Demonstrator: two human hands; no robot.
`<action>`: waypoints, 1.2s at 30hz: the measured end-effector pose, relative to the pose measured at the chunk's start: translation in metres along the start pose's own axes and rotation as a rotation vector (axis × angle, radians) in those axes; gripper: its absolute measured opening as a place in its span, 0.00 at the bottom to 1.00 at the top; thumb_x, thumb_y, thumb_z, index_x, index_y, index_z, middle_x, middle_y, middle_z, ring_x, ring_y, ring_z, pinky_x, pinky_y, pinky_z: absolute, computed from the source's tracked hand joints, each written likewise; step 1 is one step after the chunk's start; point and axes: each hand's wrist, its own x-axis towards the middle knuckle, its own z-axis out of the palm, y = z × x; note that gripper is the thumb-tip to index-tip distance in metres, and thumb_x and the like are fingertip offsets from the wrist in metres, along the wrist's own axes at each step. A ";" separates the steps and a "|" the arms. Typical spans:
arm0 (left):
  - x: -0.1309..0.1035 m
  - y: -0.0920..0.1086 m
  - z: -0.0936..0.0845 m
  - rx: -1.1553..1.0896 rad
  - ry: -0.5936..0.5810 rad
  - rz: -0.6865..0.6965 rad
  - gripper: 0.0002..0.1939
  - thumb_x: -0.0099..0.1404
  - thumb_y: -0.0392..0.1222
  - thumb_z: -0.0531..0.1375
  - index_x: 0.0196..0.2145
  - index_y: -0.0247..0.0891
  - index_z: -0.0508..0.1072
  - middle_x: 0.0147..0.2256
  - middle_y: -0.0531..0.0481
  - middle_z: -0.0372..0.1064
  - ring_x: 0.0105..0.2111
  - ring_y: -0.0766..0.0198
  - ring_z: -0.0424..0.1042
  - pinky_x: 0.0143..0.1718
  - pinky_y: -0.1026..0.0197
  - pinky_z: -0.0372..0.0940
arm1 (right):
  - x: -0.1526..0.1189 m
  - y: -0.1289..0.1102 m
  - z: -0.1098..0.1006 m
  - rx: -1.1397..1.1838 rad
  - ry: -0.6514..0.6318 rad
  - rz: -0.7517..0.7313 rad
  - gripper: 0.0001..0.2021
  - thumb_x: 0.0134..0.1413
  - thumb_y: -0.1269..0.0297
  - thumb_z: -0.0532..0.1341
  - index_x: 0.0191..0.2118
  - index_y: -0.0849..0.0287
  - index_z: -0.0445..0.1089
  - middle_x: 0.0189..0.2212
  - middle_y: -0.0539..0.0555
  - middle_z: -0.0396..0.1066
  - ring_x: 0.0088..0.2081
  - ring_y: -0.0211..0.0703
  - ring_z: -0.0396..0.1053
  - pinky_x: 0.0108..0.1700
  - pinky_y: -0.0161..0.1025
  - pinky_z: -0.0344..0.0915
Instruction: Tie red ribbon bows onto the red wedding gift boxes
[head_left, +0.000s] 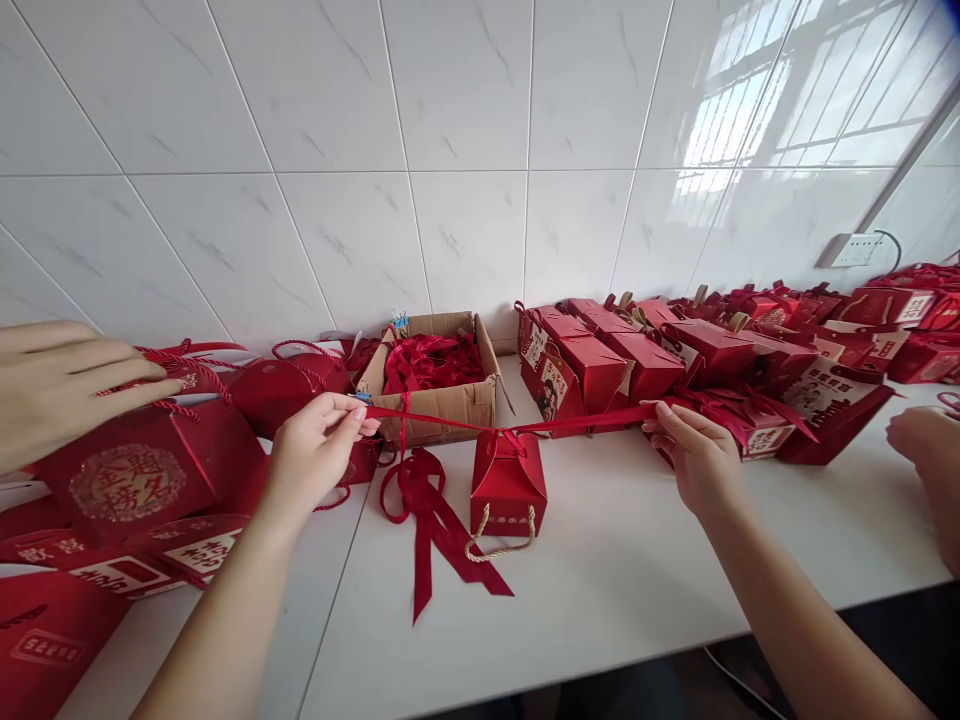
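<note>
A small red gift box (508,485) with a twisted cream rope handle stands on the white table (600,560). Over its top, a red ribbon (581,422) is stretched out to both sides and crosses at the box's peak. My left hand (319,445) pinches one ribbon end, left of the box, in front of a cardboard carton. The other end is pinched in my right hand (694,445), at the right of the box. Loose red ribbons (431,510) lie on the table just left of the box.
A cardboard carton (442,408) holds a heap of red ribbons. Red boxes (577,360) stand in rows at the right, and larger red bags (165,465) crowd the left. Another person's hand (67,385) reaches over those bags; a further hand (926,440) shows at the right edge.
</note>
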 end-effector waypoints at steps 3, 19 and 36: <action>0.001 -0.005 0.000 -0.009 0.003 0.001 0.10 0.60 0.49 0.57 0.34 0.40 0.68 0.33 0.46 0.77 0.37 0.54 0.77 0.42 0.55 0.70 | 0.000 0.002 -0.007 -0.007 0.019 0.024 0.18 0.30 0.52 0.75 0.29 0.57 0.79 0.23 0.52 0.72 0.28 0.36 0.65 0.26 0.32 0.60; -0.002 -0.006 0.000 0.045 -0.011 -0.044 0.07 0.61 0.46 0.57 0.33 0.41 0.68 0.31 0.48 0.75 0.33 0.56 0.76 0.39 0.56 0.70 | -0.003 0.022 -0.052 -0.049 0.114 0.064 0.19 0.29 0.51 0.75 0.28 0.59 0.78 0.23 0.53 0.72 0.26 0.39 0.67 0.25 0.34 0.61; -0.006 -0.041 0.006 0.280 0.000 -0.179 0.07 0.58 0.45 0.55 0.31 0.40 0.67 0.29 0.46 0.76 0.26 0.53 0.77 0.28 0.56 0.70 | -0.021 0.043 -0.068 -0.137 0.224 0.113 0.20 0.23 0.52 0.76 0.23 0.62 0.77 0.20 0.55 0.72 0.23 0.40 0.67 0.22 0.35 0.58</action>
